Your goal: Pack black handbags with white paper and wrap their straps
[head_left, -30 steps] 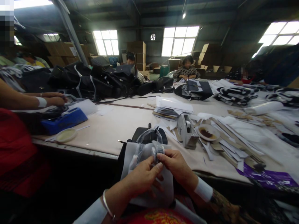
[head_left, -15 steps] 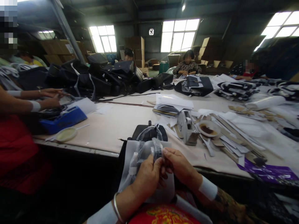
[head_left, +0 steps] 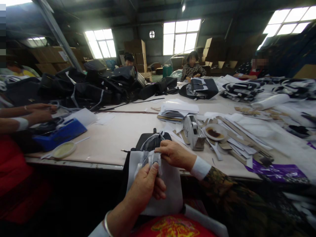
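Observation:
A black bag (head_left: 142, 141) leans at the table's front edge, with a pale grey sheet (head_left: 170, 187) over its near face. Along the bag runs a strap (head_left: 147, 144) wrapped in clear plastic film. My left hand (head_left: 144, 184) is closed on a bunched, white-wrapped part of that strap, thumb on top. Just above it, my right hand (head_left: 174, 153) pinches the upper end of the same wrapped strap, fingertips bent over it. Exactly what lies under the right fingertips is hidden.
A grey tape dispenser (head_left: 194, 133) and a dish with brown residue (head_left: 216, 132) stand to the right among cardboard strips. Left are a blue dispenser (head_left: 60, 133), a pale dish (head_left: 64, 150) and a co-worker's hands (head_left: 40, 113). Black bags (head_left: 111, 85) lie piled behind.
My right hand has moved up and left, from beside my left hand to above it. My left hand has shifted slightly left, still on the strap. The whole view has turned a little.

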The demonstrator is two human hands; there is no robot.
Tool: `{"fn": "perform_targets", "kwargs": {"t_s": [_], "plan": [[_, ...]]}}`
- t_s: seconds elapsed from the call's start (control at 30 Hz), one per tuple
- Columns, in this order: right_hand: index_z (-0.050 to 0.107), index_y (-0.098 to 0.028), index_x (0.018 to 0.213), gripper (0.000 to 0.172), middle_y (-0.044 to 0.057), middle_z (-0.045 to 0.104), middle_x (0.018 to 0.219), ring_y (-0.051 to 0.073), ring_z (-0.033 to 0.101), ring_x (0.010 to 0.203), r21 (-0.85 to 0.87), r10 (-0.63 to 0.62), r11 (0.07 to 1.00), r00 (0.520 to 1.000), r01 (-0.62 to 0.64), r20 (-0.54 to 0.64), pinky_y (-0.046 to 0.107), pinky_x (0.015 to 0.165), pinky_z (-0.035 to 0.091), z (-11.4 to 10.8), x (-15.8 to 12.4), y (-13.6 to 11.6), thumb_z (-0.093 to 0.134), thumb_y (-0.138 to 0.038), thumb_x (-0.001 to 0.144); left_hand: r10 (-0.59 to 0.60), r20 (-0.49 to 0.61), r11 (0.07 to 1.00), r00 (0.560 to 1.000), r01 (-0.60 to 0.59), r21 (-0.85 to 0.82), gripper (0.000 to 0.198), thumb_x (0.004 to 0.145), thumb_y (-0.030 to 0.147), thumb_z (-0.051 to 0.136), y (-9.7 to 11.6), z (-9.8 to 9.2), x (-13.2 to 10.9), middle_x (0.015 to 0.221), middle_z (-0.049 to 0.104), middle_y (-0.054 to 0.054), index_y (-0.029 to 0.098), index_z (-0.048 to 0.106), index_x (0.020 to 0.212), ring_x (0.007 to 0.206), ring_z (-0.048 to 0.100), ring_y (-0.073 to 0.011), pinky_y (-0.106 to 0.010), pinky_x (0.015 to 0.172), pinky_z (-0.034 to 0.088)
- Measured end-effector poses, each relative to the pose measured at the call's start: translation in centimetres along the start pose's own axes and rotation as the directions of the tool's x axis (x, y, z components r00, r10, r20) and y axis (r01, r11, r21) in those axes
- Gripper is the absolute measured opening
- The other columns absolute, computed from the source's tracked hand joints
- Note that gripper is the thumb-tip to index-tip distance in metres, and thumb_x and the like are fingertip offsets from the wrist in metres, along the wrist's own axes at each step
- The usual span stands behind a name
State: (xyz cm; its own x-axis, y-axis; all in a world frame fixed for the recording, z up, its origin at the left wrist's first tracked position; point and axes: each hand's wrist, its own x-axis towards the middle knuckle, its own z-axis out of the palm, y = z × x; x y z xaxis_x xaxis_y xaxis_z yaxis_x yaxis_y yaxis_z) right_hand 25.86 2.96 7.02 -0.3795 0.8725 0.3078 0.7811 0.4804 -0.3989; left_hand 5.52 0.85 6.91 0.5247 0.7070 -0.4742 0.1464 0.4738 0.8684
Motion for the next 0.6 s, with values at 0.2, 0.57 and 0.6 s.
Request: {"fn": "perform_targets", "kwargs": {"t_s": [0.2, 0.57, 0.6], "plan": [[0.075, -0.025, 0.113, 0.035, 0.005, 0.065, 0.092, 0.017, 0.058, 0.083, -0.056, 0.061, 0.997, 0.992, -0.055, 0.111, 0.027, 0.076, 0.044, 0.7, 0.8, 2.0, 0.058, -0.01, 0.087, -0.038, 0.128, 0.993, 0.991, 0.052, -0.107, 0.058, 0.079, 0.076, 0.06, 1.1, -0.5, -0.3, 0.046, 0.058, 0.005, 0.021, 0.049, 0.093, 0.03, 0.05, -0.0107, -0.016, 0.032, 0.034], [0.066, -0.013, 0.123, 0.031, 0.015, 0.067, 0.11, 0.023, 0.062, 0.103, 0.207, 0.275, 0.952, 0.928, -0.226, -0.25, 0.037, 0.094, 0.05, 1.5, -8.8, 0.9, 0.051, -0.021, 0.097, -0.056, 0.152, 0.985, 0.987, 0.079, -0.154, 0.054, 0.081, 0.071, 0.063, 1.8, -1.3, 0.2, 0.047, 0.059, 0.005, 0.019, 0.051, 0.091, 0.031, 0.051, -0.0097, -0.015, 0.033, 0.038], [0.068, -0.016, 0.12, 0.029, 0.013, 0.068, 0.105, 0.022, 0.064, 0.098, 0.266, 0.302, 0.932, 0.932, -0.245, -0.201, 0.036, 0.09, 0.051, 1.2, -11.4, 0.7, 0.051, -0.021, 0.097, -0.056, 0.155, 0.989, 0.986, 0.076, -0.124, 0.054, 0.081, 0.071, 0.062, 1.7, -1.3, 0.2, 0.049, 0.061, 0.004, 0.02, 0.05, 0.092, 0.032, 0.052, -0.01, -0.015, 0.033, 0.038]]}}
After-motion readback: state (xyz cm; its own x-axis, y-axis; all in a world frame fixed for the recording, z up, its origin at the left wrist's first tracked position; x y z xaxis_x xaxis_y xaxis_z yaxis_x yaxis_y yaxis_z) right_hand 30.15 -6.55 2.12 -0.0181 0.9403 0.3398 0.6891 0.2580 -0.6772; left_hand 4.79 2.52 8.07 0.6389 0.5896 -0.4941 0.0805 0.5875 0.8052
